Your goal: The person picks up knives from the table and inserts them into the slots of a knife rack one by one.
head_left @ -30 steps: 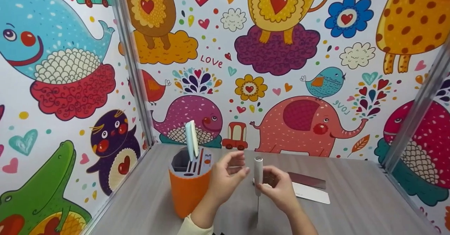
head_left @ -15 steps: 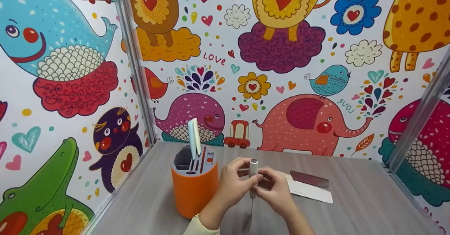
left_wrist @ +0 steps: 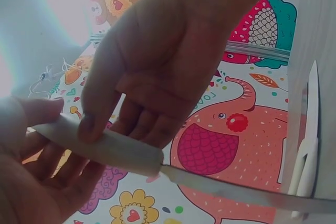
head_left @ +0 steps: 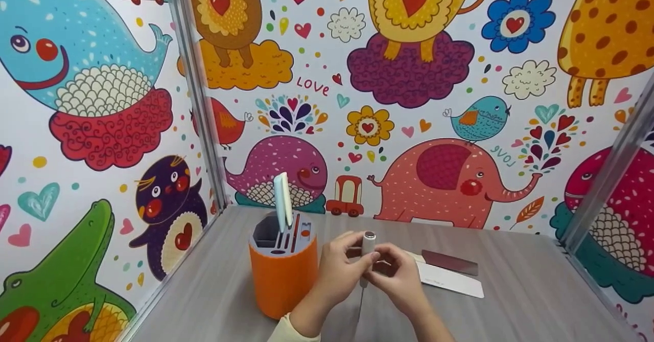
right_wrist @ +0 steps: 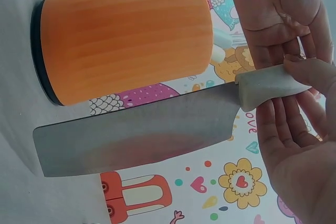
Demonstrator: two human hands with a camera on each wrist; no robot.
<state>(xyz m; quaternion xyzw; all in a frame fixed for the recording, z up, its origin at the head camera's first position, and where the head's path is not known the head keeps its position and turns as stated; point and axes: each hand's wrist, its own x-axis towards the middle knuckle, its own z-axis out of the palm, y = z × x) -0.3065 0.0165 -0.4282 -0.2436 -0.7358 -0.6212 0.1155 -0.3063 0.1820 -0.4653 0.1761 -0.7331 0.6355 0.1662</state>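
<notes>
Left hand [head_left: 340,266] and right hand [head_left: 401,269]: fingers curled in, both pinching the handle of a knife [right_wrist: 147,127]. Knife is lower centre in head view, handle up, blade down. Orange holder [head_left: 283,283] left of it; two more knives [head_left: 452,280] on tabletop [head_left: 521,275], lower right.

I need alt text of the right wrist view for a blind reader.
Left hand and right hand hold the pale handle of a broad grey metal knife. Beside it is an orange cylindrical holder, before a colourful cartoon wall.
</notes>
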